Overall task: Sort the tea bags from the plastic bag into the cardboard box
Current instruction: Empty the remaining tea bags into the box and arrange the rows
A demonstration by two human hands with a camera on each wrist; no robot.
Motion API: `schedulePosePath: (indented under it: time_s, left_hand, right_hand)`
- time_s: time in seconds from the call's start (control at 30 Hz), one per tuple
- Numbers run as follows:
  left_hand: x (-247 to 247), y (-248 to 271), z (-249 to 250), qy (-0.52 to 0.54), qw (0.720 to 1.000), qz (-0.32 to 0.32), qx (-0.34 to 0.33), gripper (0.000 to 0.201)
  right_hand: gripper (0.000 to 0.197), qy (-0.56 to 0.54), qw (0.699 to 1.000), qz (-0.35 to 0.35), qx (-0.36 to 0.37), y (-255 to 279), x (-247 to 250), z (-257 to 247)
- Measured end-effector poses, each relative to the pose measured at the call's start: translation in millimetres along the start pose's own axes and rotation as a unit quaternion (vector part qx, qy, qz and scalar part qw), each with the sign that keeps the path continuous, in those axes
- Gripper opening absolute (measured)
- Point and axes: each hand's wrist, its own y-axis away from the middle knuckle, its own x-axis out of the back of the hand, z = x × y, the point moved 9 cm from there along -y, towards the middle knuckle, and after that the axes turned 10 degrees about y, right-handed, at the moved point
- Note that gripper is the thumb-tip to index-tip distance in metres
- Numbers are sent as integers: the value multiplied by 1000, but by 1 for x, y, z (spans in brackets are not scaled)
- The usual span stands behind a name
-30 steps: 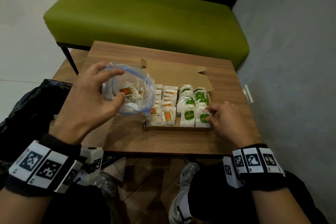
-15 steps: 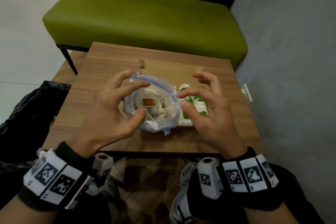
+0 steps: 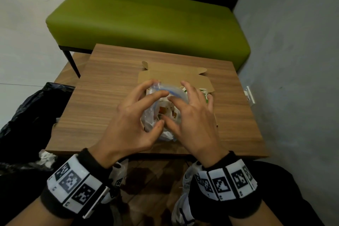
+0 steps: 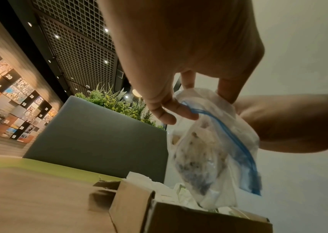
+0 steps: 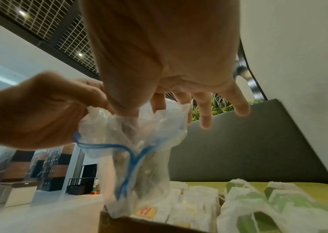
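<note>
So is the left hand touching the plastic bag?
Touching. The left wrist view shows the left hand's fingers pinching the plastic bag's blue rim.

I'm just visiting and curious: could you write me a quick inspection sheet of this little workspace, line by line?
Surface: wooden table, bare wood left of the box.
Job's things: plastic bag with blue zip strip held above the cardboard box; tea bags with green and orange labels stand in the box.
Clutter: black bag on the floor to the left.
Hands: left hand pinches the bag's rim; right hand has thumb and index finger at the bag's mouth, other fingers spread.
Cables: nothing seen.
Surroundings: green bench, grey wall.
</note>
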Motion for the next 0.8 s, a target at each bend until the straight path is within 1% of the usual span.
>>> schedulePosePath:
  time_s: [0.07,0.1,0.23,0.27,0.37,0.47,0.6,0.67,0.8]
  left_hand:
    - [-2,0,2,7,1000,-2,-11,56]
    - [-2,-1,4,8,1000,-3,-17,56]
    - [0,-1,8,6,999,-1,-33,55]
    - [1,-2,8,9,999,0,-36,54]
    - [1,-2,11,20,999,-4,-46,54]
    - [1,-2,12,23,998,-3,-56,54]
    - [2,-2,11,22,998,4,-50,53]
    - [3,-2,4,13,1000,8,-23,55]
    - [9,-4,-10,-29,999,13,18,60]
  right_hand:
    - [59,17,999,-32,-11,0,-4,0]
    - [59,21,999,-43,-16,0,-6,0]
    - [40,6,998,-50,-29,0,-6,-1]
    - [38,-3,998,-47,-34,0,-5,0]
    - [45,-12,998,-48,-50,-1,-6,4]
    - [30,-27,997,-51,-55,-2,-7,5]
    - [22,-49,995,-67,-59,-3,-13,7]
    - [17,-79,994,-43,-54,-4,-12,9]
    - [14,-153,986,50,-38,-6,-2,17]
